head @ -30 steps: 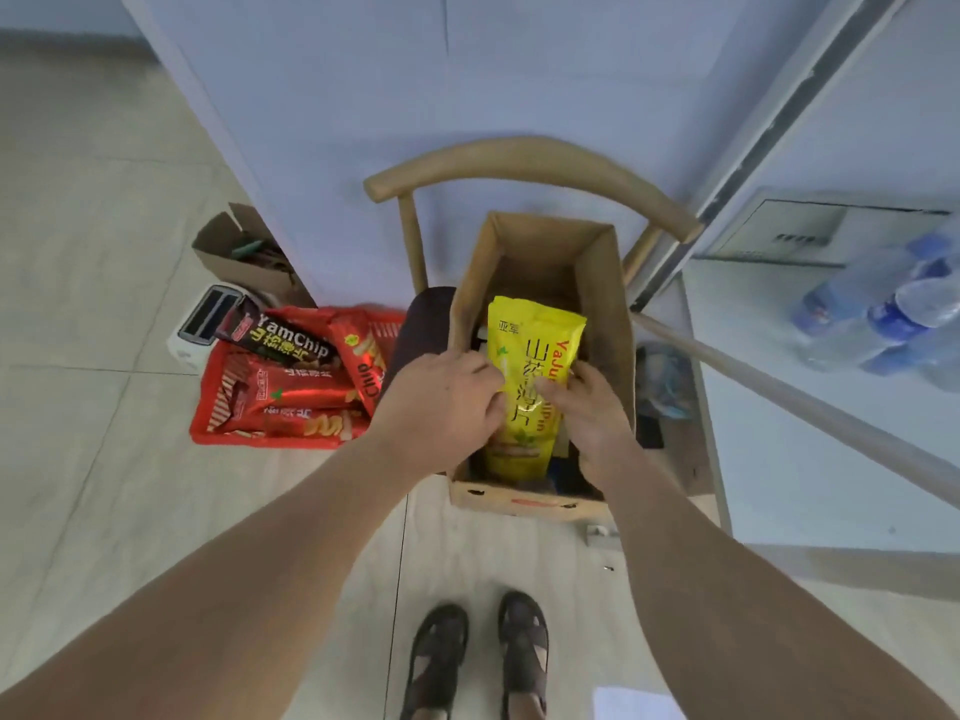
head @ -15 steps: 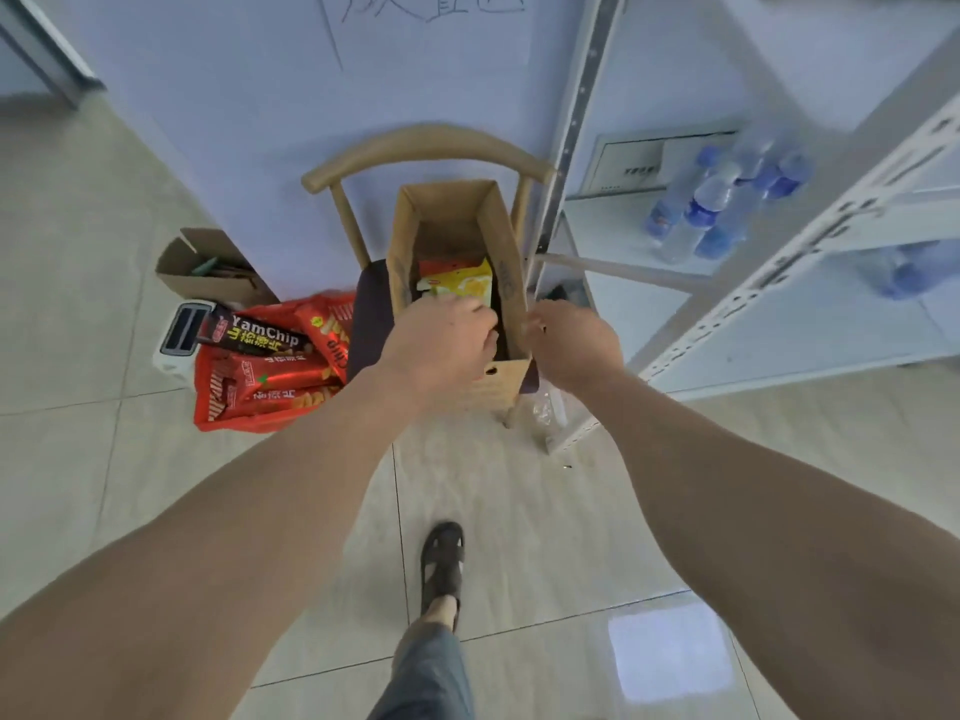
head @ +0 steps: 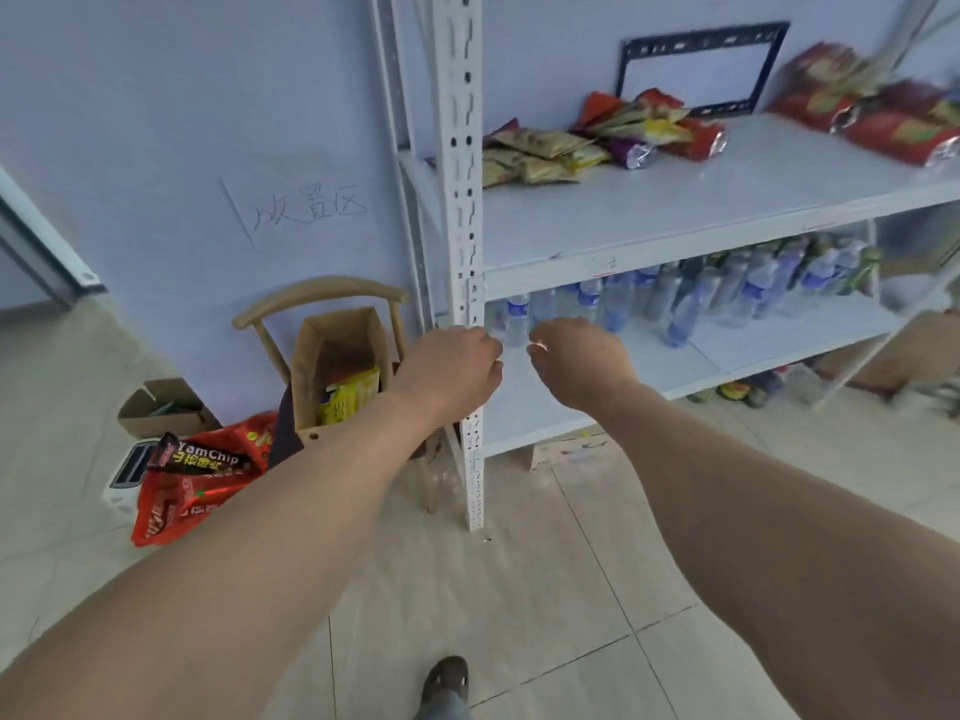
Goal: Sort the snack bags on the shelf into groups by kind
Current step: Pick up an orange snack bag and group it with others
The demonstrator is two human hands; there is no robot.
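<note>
Bare left hand (head: 452, 374) and right hand (head: 579, 363): grips loosely curled, empty; snack bags (head: 597, 137) on shelf (head: 675, 200) above, beyond them.

A pile of red snack bags (head: 878, 114) on the white metal shelf (head: 727, 200) is motion-blurred and cut off by the right edge. The clear plastic water bottles (head: 727, 298) below are blurred, their labels unreadable. A yellow snack bag (head: 349, 396) is half hidden inside the brown cardboard box (head: 337, 356). Both hands' fingertips curl away, unseen.
</note>
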